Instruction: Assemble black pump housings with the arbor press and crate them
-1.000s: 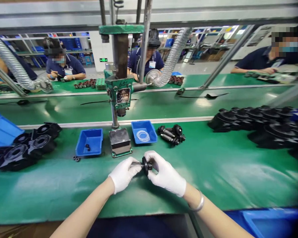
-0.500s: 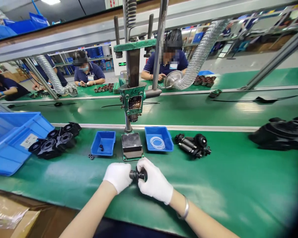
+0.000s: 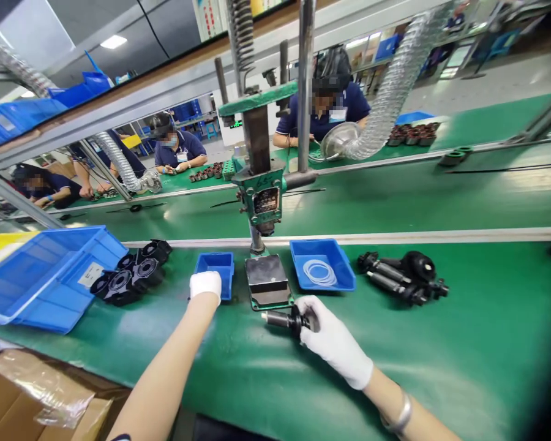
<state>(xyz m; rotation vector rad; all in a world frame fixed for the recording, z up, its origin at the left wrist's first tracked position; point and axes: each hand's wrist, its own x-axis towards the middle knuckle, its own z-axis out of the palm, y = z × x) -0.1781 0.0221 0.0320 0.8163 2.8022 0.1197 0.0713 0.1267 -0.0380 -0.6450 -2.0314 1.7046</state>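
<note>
Black shaft (image 3: pixel 283 320) in right hand (image 3: pixel 334 343), grip closed

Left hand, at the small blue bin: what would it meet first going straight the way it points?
Likely the far wall of the small blue bin, just ahead of the left hand, though depth is unclear.

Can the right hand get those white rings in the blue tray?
Probably, though it's busy: the right hand is holding a black shaft part. The white rings lie just beyond, in an open blue tray, and nothing seems to block the way.
</note>
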